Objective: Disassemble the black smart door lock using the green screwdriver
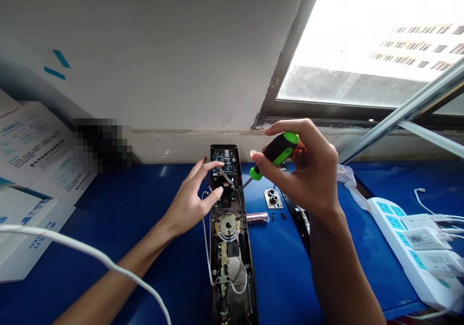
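Observation:
A long black lock housing [247, 247] lies open on the blue table, with a circuit board [228, 156], wires and a round metal part [228, 225] showing inside. My right hand [308, 170] grips a green and black screwdriver [278, 152], tilted so its shaft reaches down into the housing below the circuit board. What its tip touches is too small to tell. My left hand [188, 204] is over the housing's left edge, thumb and fingers apart, near the board and its wires. A thin white cable [206, 247] runs along the housing's left side.
Right of the housing lie a small square camera-like module [273, 199], tiny black screws [284, 215] and a pinkish cylinder [258, 217]. A white power strip [402, 252] with plugged-in adapters stands at right. White boxes [36, 146] are stacked at left; a white cable [108, 262] crosses the foreground.

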`<state>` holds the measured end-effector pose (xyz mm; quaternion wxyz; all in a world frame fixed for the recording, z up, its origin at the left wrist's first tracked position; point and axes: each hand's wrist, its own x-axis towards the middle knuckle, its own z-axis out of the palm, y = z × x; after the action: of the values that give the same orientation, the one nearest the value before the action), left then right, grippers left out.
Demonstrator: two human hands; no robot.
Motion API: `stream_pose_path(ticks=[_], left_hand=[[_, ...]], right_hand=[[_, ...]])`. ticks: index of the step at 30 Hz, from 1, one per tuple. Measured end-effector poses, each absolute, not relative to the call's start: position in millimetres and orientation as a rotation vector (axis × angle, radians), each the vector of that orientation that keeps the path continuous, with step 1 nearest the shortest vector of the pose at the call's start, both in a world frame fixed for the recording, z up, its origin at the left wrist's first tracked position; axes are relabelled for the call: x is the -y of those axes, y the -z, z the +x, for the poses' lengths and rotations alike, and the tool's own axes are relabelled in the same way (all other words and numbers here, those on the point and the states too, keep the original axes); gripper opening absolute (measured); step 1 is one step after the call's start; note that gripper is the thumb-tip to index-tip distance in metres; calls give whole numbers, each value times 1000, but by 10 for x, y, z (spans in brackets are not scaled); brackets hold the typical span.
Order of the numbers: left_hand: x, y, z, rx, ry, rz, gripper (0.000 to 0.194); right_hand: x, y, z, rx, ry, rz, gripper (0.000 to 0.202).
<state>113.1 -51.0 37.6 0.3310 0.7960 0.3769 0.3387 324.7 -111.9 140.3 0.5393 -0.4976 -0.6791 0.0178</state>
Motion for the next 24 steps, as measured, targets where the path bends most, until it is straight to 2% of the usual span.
stream_pose_path(ticks=[6,17,24], left_hand=[[621,-461,1130,-1000,-771,2333,26],[654,-408,1151,-933,-757,2362,32],[646,-392,1155,-917,-754,2347,31]], right_hand=[[1142,-1359,3209,1749,36,-1228,27],[1162,-1367,3166,1880,125,-1204,25],[1185,-1371,3178,1900,108,-1249,31]])
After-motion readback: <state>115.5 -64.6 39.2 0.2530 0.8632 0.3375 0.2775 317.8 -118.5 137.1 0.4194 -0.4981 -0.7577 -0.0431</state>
